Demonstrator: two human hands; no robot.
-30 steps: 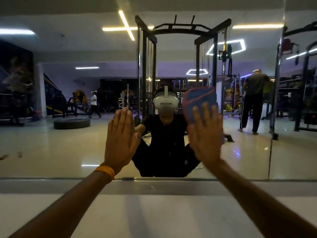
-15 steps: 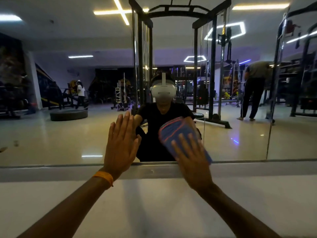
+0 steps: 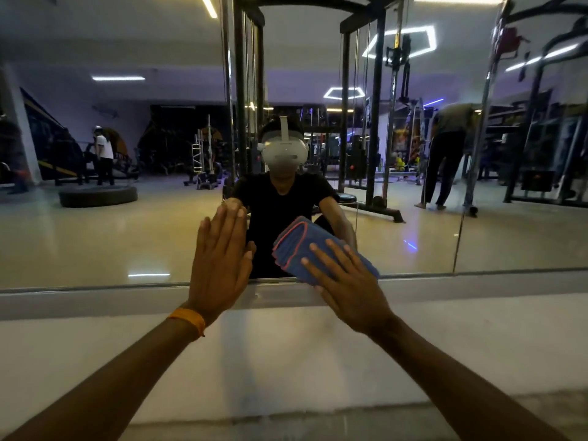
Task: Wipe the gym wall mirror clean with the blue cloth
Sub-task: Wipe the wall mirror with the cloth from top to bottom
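1. Where the mirror (image 3: 95, 243) ends at its bottom edge, the folded blue cloth (image 3: 296, 245) lies flat on the glass, its red-stitched border showing.
2. The right hand (image 3: 346, 281) presses it there, fingers straight and spread, curled round nothing.
3. Just beside it, the left hand (image 3: 219, 262) lies flat on the glass, fingers straight and pointing up, its heel at the bottom edge.
4. An orange wristband (image 3: 187, 318) circles that wrist; a pale ledge (image 3: 477, 289) runs under the mirror.
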